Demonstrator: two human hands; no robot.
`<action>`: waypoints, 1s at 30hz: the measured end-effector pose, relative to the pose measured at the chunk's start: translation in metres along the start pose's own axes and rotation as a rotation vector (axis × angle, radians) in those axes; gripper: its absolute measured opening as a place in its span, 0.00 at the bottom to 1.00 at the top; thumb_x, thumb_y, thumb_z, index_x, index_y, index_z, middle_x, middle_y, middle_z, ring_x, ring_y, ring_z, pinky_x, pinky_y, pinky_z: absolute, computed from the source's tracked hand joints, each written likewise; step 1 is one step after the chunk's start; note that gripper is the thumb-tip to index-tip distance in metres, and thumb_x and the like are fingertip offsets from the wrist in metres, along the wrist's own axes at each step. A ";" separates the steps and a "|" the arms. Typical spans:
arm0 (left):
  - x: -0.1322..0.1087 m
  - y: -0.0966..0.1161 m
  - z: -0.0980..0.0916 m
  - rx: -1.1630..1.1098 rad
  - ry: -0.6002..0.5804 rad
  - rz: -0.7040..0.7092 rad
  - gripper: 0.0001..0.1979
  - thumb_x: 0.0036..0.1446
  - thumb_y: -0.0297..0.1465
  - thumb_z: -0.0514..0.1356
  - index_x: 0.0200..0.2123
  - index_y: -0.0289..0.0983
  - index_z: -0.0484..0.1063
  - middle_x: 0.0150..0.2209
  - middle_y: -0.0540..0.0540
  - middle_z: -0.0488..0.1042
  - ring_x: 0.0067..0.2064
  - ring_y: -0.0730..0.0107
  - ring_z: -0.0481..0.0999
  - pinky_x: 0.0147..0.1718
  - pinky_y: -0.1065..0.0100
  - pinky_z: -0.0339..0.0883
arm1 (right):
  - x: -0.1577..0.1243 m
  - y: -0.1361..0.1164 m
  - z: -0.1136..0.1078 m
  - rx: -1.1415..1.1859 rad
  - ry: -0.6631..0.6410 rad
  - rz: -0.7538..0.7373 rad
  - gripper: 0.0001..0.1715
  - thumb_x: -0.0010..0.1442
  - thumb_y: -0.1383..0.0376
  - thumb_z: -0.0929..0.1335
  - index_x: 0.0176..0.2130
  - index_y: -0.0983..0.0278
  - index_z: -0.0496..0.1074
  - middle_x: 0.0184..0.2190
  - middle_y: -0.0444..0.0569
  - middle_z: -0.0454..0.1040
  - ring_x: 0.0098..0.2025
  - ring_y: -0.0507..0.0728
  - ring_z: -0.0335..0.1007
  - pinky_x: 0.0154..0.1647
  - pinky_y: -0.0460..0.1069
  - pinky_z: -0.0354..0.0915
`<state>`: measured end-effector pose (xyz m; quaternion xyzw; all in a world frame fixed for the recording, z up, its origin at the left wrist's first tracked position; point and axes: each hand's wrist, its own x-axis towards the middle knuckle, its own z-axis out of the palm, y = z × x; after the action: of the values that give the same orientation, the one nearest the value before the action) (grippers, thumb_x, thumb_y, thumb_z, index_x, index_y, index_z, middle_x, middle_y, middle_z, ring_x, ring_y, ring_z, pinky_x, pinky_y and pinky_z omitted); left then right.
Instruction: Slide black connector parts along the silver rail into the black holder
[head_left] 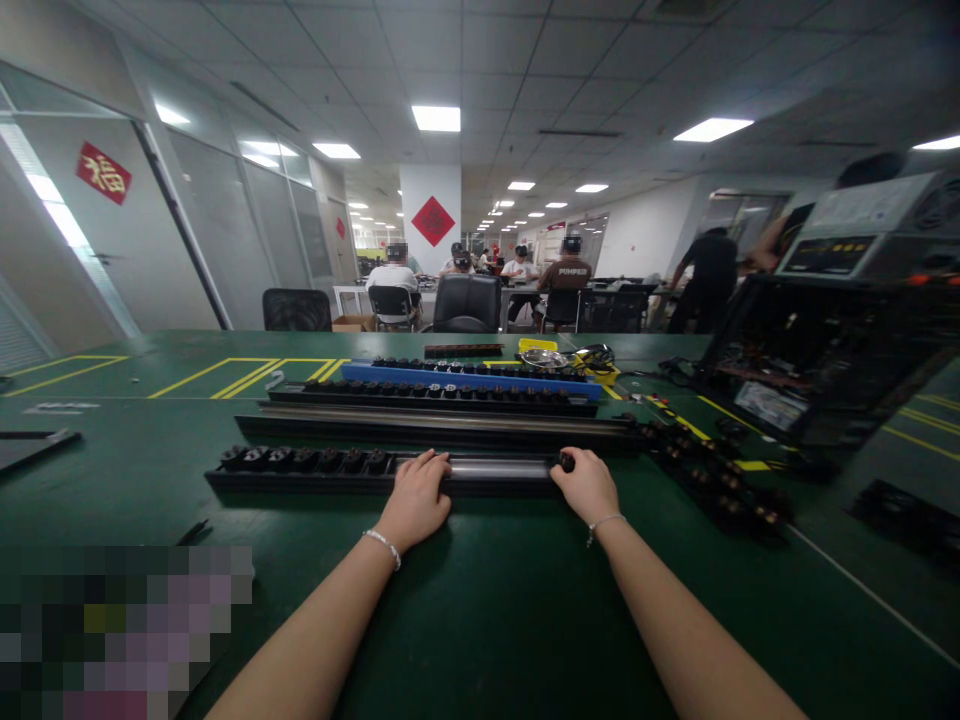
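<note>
A long black power strip rail (300, 482) lies crosswise on the table in front of me. Several round black socket modules (330, 460) sit in its left part, while a bare metallic strip (499, 467) shows between my hands. My left hand (417, 500) is over the middle of this rail, fingers closed on it beside the row of sockets. Near the rail's right end, my right hand (591, 488) pinches a small black socket module (567, 462). The fingers partly cover that module, and whether it touches the channel I cannot tell.
Behind lie another black rail (435, 425), a socket-filled rail (360, 388) and a blue rail (480, 373). Loose socket modules on wires (712, 470) lie right, near an open computer case (795, 350). A metal dish (544, 357) stands farther back. Co-workers sit beyond the table.
</note>
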<state>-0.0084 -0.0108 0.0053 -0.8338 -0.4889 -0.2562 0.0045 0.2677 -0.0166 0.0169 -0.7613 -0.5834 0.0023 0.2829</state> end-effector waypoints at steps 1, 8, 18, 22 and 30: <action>0.000 0.000 0.000 0.002 0.000 0.000 0.19 0.43 0.24 0.51 0.42 0.39 0.66 0.54 0.46 0.68 0.59 0.59 0.58 0.56 0.55 0.50 | 0.000 0.001 0.001 0.009 0.003 -0.004 0.20 0.50 0.62 0.62 0.42 0.66 0.72 0.40 0.53 0.71 0.42 0.58 0.64 0.43 0.50 0.58; 0.001 0.001 -0.001 -0.003 -0.013 -0.008 0.20 0.43 0.24 0.51 0.42 0.39 0.66 0.54 0.46 0.67 0.59 0.59 0.58 0.57 0.55 0.50 | 0.002 0.005 0.004 0.048 0.027 -0.022 0.19 0.50 0.62 0.62 0.40 0.65 0.72 0.38 0.53 0.71 0.42 0.58 0.65 0.42 0.50 0.59; 0.000 0.000 -0.001 -0.005 -0.011 -0.003 0.19 0.44 0.24 0.51 0.42 0.38 0.66 0.54 0.46 0.67 0.60 0.59 0.57 0.57 0.55 0.49 | 0.003 0.016 0.000 0.060 0.054 -0.017 0.20 0.49 0.62 0.63 0.41 0.66 0.72 0.38 0.54 0.71 0.41 0.58 0.66 0.42 0.50 0.60; 0.000 -0.001 0.000 0.002 -0.008 0.001 0.19 0.44 0.24 0.51 0.43 0.38 0.66 0.54 0.45 0.67 0.60 0.59 0.57 0.57 0.55 0.49 | 0.004 0.018 0.001 0.054 0.053 -0.037 0.20 0.49 0.61 0.62 0.41 0.66 0.72 0.38 0.54 0.72 0.42 0.58 0.66 0.42 0.50 0.60; 0.000 -0.001 -0.001 0.001 -0.005 0.007 0.19 0.43 0.24 0.52 0.42 0.39 0.66 0.54 0.45 0.67 0.59 0.59 0.58 0.56 0.54 0.51 | 0.010 0.070 -0.023 -0.068 0.079 0.030 0.24 0.50 0.60 0.61 0.44 0.68 0.71 0.41 0.56 0.71 0.42 0.59 0.66 0.45 0.51 0.60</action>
<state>-0.0093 -0.0105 0.0058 -0.8362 -0.4861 -0.2537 0.0044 0.3407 -0.0290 0.0094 -0.7786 -0.5601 -0.0432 0.2796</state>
